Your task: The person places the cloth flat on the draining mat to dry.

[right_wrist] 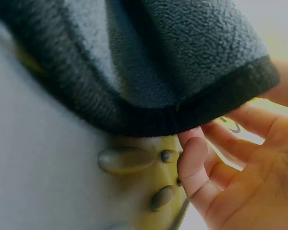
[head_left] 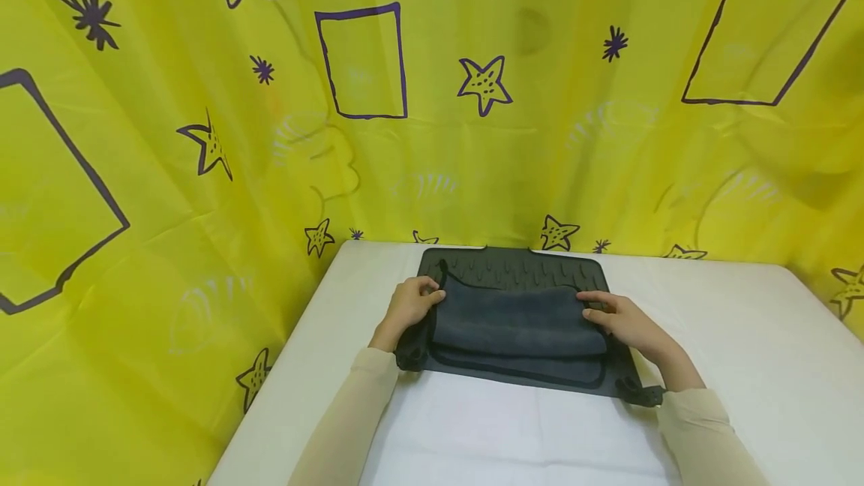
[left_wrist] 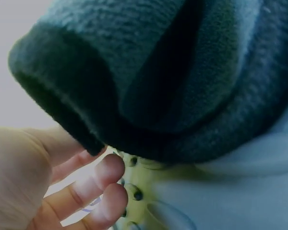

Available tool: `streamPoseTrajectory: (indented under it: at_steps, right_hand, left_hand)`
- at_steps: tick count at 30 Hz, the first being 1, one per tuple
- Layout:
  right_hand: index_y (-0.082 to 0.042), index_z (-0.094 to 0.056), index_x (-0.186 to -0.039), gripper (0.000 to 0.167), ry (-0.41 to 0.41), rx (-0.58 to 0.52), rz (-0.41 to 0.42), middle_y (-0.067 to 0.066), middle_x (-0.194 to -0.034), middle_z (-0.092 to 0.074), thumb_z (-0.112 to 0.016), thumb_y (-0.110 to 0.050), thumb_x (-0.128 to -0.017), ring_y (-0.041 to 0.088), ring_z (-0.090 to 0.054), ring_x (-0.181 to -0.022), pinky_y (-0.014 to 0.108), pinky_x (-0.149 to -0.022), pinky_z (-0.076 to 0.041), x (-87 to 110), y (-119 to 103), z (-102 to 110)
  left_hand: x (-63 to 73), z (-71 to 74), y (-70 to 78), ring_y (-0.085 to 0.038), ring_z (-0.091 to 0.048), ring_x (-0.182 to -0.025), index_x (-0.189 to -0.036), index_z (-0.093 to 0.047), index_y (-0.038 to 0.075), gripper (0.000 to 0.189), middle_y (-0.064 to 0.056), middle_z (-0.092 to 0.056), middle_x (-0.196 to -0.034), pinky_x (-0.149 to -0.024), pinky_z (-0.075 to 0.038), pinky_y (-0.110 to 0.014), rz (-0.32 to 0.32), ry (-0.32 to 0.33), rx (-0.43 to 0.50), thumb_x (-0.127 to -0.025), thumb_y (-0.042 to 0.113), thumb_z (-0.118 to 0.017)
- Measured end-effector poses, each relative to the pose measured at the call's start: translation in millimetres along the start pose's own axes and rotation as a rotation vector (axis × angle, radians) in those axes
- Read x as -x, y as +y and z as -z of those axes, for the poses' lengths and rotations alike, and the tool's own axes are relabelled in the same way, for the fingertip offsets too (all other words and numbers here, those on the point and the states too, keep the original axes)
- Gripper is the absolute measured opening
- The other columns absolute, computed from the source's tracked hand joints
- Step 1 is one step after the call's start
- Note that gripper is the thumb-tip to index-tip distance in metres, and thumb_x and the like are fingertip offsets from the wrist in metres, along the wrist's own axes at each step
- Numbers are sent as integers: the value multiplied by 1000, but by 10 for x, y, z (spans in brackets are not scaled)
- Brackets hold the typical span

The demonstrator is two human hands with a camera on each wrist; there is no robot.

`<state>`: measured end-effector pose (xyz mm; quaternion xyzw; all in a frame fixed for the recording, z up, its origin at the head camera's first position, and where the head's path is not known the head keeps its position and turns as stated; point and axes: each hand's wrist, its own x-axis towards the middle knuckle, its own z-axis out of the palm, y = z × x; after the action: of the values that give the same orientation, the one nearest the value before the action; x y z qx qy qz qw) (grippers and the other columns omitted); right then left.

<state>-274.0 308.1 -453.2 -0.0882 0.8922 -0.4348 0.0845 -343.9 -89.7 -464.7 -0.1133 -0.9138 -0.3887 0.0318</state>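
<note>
A dark grey-blue towel (head_left: 516, 321) with black edging lies partly folded over itself on a dark mat (head_left: 506, 265) with raised drop-shaped bumps. At the towel's left side, my left hand (head_left: 408, 304) pinches its edge between thumb and fingers. My right hand (head_left: 629, 325) pinches the opposite edge on the right. In both wrist views the fleecy towel (left_wrist: 158, 72) curves in a loose fold, its bound edge running in at the fingertips. The front strip of the towel's lower layer shows beneath the fold.
The mat lies on a white table (head_left: 729, 336), near its back edge. A yellow curtain (head_left: 540, 156) with drawn stars and frames hangs behind the table and along its left side. Black straps (head_left: 640, 394) are at both wrists, beside the mat's front corners.
</note>
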Motion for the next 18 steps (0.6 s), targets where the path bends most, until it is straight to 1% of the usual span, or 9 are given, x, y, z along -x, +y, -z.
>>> streamPoseTrajectory:
  at_steps: [2,3,4,6,7,9,12,16,18]
  right_hand:
    - [0,-49,-148,49,25,-6,-2,32,-150,-46,-54,-26,-106,37,-56,-117,42,-89,-50,-5,-10,12]
    - [1,-51,-146,48,39,-5,3,33,-148,-47,-54,-26,-107,36,-57,-116,40,-88,-52,-9,-11,17]
    - [1,-53,-144,46,60,-6,2,32,-147,-49,-53,-25,-107,34,-59,-116,37,-87,-53,-12,-11,20]
    - [1,-57,-140,42,107,-19,-8,30,-141,-54,-52,-24,-107,28,-60,-107,33,-81,-53,-21,-12,23]
    - [1,-59,-138,40,132,-21,-10,30,-140,-56,-51,-24,-108,26,-61,-105,31,-80,-53,-22,-15,25]
    - [1,-62,-135,39,177,-29,-18,28,-137,-59,-50,-24,-108,23,-62,-101,30,-79,-53,-28,-15,27]
    - [-1,-65,-131,38,232,-34,-38,25,-132,-63,-51,-28,-108,21,-63,-99,28,-78,-53,-37,-22,26]
    - [-1,-68,-126,36,282,-31,-57,21,-125,-67,-57,-28,-105,19,-61,-94,27,-75,-53,-43,-51,16]
    - [-1,-70,-123,33,307,-21,-60,20,-122,-68,-60,-26,-104,19,-59,-92,25,-72,-51,-38,-65,4]
  left_hand:
    - [-9,0,11,-14,-50,-63,-105,-75,7,18,-3,-62,-73,-59,-39,-26,-7,25,-8,-95,23,-73]
    - [-12,0,15,-13,-50,-63,-104,-76,8,17,-3,-62,-72,-59,-39,-26,-8,36,-11,-95,22,-73]
    - [-13,3,20,-13,-50,-63,-103,-76,9,16,-3,-63,-72,-60,-39,-27,-7,45,-10,-95,22,-73]
    - [-13,11,27,-14,-51,-63,-101,-76,9,14,-2,-63,-72,-61,-40,-27,-2,59,-4,-95,22,-73]
    - [-13,15,32,-14,-52,-63,-101,-75,9,14,-3,-64,-72,-61,-41,-27,-3,66,-1,-95,21,-73]
    - [-14,22,37,-14,-53,-64,-101,-75,9,14,-3,-64,-73,-62,-42,-28,-5,77,7,-95,21,-73]
    - [-27,30,42,-15,-55,-66,-102,-75,9,14,-4,-66,-74,-64,-44,-29,-12,93,21,-95,21,-72]
    - [-54,35,45,-16,-58,-70,-101,-74,10,14,-5,-68,-78,-67,-46,-30,-12,115,46,-96,22,-71]
    - [-58,30,39,-16,-58,-71,-100,-74,10,13,-5,-69,-79,-68,-46,-31,-13,125,61,-96,22,-72]
